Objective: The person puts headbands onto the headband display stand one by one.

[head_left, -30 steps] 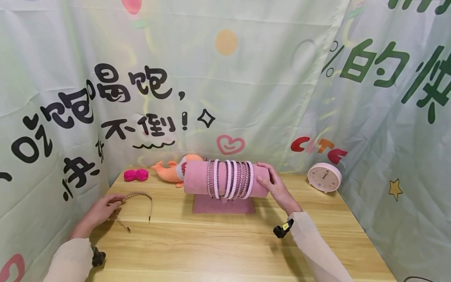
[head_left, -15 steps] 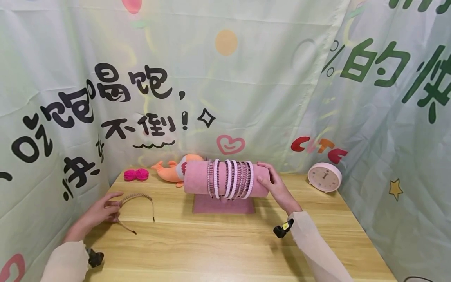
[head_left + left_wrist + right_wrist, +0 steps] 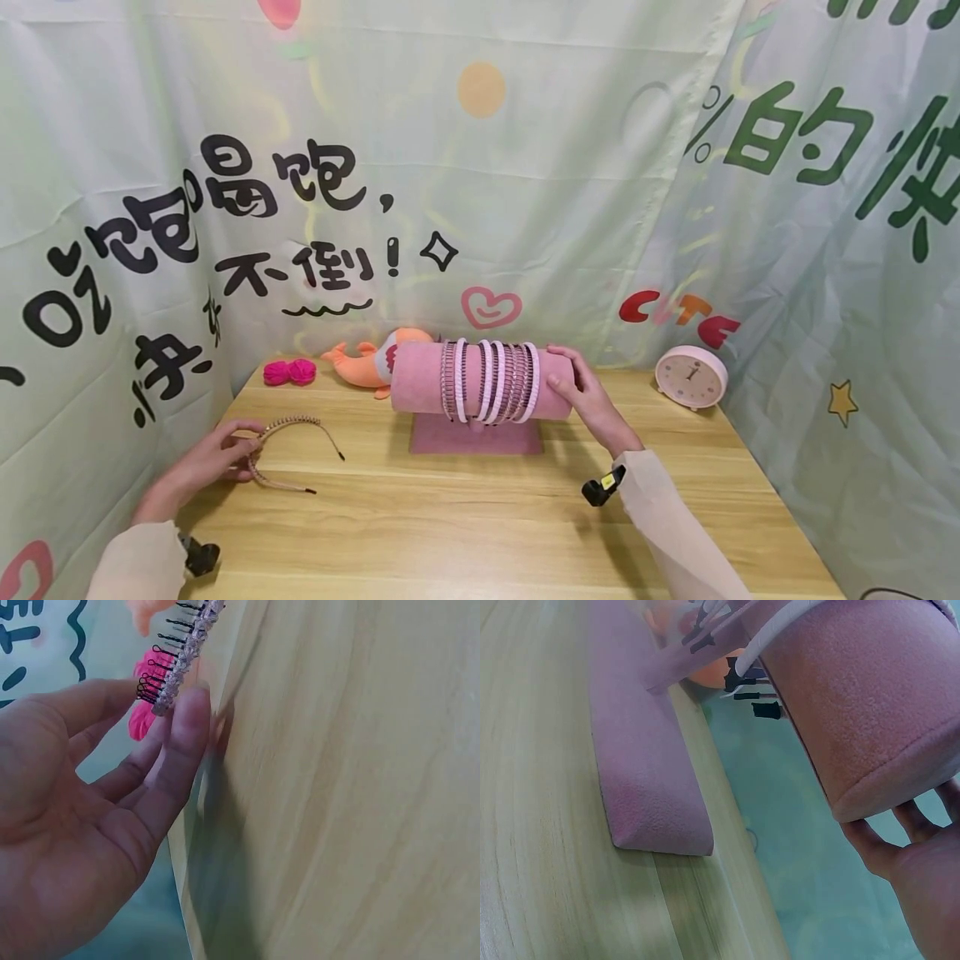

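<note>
My left hand (image 3: 206, 467) pinches a thin beaded headband (image 3: 292, 420) at its curved top, over the left side of the table. Its two dark-tipped ends point to the right. Small dark comb teeth line the headband (image 3: 180, 664) in the left wrist view. Mid-table stands a pink plush headband stand (image 3: 416, 379), a horizontal roll on a flat base, with several white and brownish headbands (image 3: 491, 379) around it. My right hand (image 3: 596, 408) holds the roll's right end, thumb in front and fingers over the back. In the right wrist view the fingertips touch the roll's end (image 3: 885, 712).
Behind the stand's left end lies an orange plush toy (image 3: 363, 367). A bright pink bow-shaped bundle (image 3: 290, 372) is at the back left, and a round pink clock (image 3: 691, 377) at the back right. Printed cloth walls (image 3: 555, 208) enclose the wooden table (image 3: 450, 525).
My left hand has shifted slightly down and left. The headband in it has turned, its ends swinging from pointing downward to pointing right. My right hand and the stand have stayed put.
</note>
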Available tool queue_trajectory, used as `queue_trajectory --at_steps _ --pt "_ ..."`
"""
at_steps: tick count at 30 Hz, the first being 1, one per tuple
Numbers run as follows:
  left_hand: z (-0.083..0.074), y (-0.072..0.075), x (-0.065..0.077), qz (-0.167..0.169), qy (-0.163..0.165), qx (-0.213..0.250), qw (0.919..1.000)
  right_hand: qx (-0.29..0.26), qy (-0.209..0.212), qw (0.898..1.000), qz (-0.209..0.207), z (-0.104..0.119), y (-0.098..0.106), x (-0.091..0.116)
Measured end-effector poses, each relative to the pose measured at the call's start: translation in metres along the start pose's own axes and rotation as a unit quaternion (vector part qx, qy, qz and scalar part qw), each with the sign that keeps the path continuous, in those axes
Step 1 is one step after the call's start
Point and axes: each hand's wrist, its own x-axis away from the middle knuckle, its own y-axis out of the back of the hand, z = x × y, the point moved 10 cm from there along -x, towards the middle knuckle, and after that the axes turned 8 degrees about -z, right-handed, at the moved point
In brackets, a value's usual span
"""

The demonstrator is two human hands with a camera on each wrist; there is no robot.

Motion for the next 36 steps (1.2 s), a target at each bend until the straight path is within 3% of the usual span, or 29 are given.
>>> queue_trajectory --at_steps 10,17,30,36 --pt "-0.001 -0.007 0.004 0.031 -0.008 0.052 0.9981 0.003 -0.004 1.0 -0.004 -0.001 0.001 0.0" --pt "-0.002 -0.016 0.004 0.054 0.009 0.075 0.9957 0.005 -0.008 1.0 -0.003 -0.002 0.001 0.0" --pt "-0.031 -0.026 0.011 0.047 0.003 0.076 0.996 0.006 -0.002 1.0 -0.005 -0.001 0.001 0.0" --pt "-0.056 -0.028 0.01 0.04 -0.04 0.085 0.9948 0.004 0.0 1.0 -0.006 0.0 0.001 0.001"
